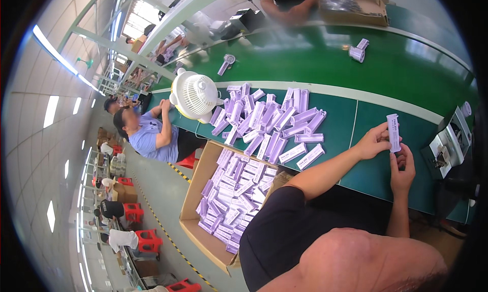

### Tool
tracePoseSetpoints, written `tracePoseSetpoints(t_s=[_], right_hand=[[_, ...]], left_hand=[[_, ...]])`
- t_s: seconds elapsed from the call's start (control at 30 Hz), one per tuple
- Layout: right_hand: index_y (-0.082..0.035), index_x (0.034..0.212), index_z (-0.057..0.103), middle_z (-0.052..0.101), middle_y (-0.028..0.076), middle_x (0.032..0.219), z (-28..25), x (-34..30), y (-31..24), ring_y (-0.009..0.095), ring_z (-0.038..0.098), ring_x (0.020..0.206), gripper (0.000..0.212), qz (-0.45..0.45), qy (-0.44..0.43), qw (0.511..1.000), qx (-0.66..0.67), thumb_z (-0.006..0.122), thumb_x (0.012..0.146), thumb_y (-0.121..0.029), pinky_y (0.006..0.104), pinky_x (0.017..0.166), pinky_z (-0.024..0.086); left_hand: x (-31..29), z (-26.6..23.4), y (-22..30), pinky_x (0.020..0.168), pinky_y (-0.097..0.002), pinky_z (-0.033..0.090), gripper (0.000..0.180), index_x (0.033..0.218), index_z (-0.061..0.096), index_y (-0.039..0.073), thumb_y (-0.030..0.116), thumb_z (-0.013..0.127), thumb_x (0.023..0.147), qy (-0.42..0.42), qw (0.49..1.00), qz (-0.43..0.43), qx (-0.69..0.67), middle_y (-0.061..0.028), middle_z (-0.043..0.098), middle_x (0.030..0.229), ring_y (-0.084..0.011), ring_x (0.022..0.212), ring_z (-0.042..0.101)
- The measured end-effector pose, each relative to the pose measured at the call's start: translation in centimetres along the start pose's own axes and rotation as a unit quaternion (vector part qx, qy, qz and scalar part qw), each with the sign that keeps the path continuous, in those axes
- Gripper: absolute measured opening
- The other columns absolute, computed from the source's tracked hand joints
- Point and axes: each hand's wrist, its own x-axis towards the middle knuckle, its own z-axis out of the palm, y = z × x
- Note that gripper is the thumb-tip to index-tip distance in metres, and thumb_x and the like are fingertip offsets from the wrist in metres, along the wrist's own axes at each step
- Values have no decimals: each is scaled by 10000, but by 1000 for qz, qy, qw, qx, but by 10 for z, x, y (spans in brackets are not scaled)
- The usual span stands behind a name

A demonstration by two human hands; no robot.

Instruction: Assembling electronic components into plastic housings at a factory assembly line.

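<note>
Currently, the left hand [375, 141] grips a purple part [393, 132] between thumb and fingers, while the right hand's fingertips close on its lower end; both hands hold it upright in view, over the right part of the green tabletop [367, 174]. A loose pile [268, 120] of similar parts lies left of them, beside a white fan [198, 94]. Below the pile, an open carton [207, 240] holds many more. A machine [443, 152] stands just right of the hands.

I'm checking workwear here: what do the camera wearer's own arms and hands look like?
A short black sleeve ends above the bare left forearm. The left hand and right hand are gloveless, with no watch showing; any right sleeve is hidden.
</note>
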Motion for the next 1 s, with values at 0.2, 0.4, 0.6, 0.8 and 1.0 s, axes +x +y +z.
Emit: tracePoseSetpoints(t_s=[0.2, 0.4, 0.6, 0.8, 1.0], right_hand=[[-9, 1348, 621, 677, 45, 1075, 13, 24, -24, 49, 532, 727, 439, -23, 1, 1000, -19, 748, 928, -19, 199, 605, 416], [-12, 1338, 623, 692, 45, 1048, 25, 28, -15, 61, 567, 752, 423, 50, 1, 997, 67, 748, 934, -28, 201, 631, 439], [19, 1301, 640, 698, 38, 1012, 26, 19, 29, 54, 603, 823, 343, 58, 10, 991, 119, 720, 971, -28, 190, 708, 488], [35, 1271, 661, 701, 38, 1036, 24, 19, 30, 69, 631, 880, 303, 84, -18, 987, 137, 711, 978, -27, 209, 780, 524], [28, 1253, 664, 684, 17, 1000, 21, 18, 27, 53, 604, 834, 280, 83, -19, 983, 163, 703, 978, -13, 196, 732, 499]], left_hand=[[-3, -8, 1, 989, -329, 548, 678, 1539, 368, 2, -39, 665, 931, 41, 998, 8, 46, -138, 661, 1275, -210, 1186, 671], [0, -18, -7, 985, -310, 545, 704, 1544, 360, 0, -45, 688, 922, 88, 995, 30, 34, -115, 664, 1259, -186, 1179, 669], [2, -12, -3, 998, -312, 538, 709, 1539, 355, -8, -65, 690, 917, 82, 996, 32, 21, -121, 666, 1259, -188, 1178, 669], [1, -12, -3, 1004, -323, 538, 687, 1522, 371, -18, -69, 691, 916, 84, 996, 30, 20, -129, 669, 1257, -199, 1179, 669], [0, -11, -5, 993, -325, 532, 623, 1509, 401, -13, -30, 677, 951, 87, 995, 40, 23, -110, 681, 1225, -180, 1144, 673]])
